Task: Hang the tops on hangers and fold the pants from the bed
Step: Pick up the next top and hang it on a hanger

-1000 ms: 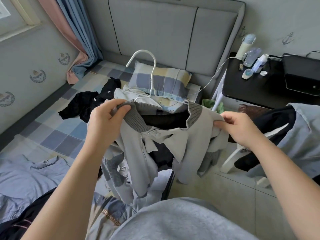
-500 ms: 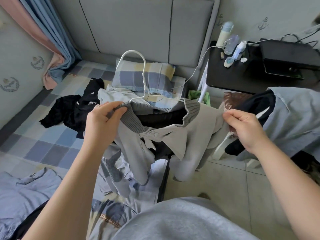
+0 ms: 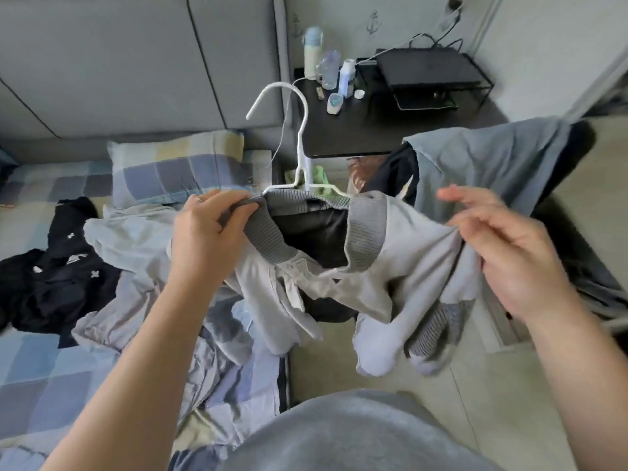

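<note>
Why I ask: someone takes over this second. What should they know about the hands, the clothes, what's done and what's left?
Left hand grips the ribbed collar of the grey jacket at one shoulder.
Right hand holds fabric at the other shoulder; it is blurred.
White hanger sits inside the neck, hook up.
Done: the hanger is in the jacket.
Left: settle the shoulders and hang it. A black garment and a pale grey garment lie unsorted on the bed.

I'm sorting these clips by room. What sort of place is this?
Most likely a bedroom: a bed with a checked pillow by a padded headboard, and a black bedside table holding bottles.
</note>
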`<state>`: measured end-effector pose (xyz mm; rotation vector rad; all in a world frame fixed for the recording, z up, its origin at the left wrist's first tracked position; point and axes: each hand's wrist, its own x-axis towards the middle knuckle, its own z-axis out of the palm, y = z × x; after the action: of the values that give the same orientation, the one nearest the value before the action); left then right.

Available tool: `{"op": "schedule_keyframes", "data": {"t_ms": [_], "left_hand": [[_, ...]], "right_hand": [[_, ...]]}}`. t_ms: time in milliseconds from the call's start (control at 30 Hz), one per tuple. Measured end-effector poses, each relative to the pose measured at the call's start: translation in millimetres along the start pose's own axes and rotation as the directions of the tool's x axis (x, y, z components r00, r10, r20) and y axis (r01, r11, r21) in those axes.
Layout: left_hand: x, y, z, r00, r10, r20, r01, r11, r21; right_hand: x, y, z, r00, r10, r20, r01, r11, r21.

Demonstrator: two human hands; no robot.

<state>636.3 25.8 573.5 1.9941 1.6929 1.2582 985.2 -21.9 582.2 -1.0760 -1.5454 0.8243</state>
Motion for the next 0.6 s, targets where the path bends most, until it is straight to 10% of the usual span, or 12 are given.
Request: {"op": "schedule_keyframes", "data": {"t_ms": [367,600], "left_hand": [[38.3,128.8,132.0,0.940,0.304,0.153,-0.227,0.895,-0.385],[45.1,190.7,221.2,0.792,0.285,0.540,-0.067,0.920,-0.386]], "right_hand": [[-42.9,-4.5,-146.9,0.956,0.279,-0.090,-0.285,0.812,-0.509],[-88.0,10.4,-230.2,0.933,0.258,-0.252,-0.344,0.849,-0.402]]}}
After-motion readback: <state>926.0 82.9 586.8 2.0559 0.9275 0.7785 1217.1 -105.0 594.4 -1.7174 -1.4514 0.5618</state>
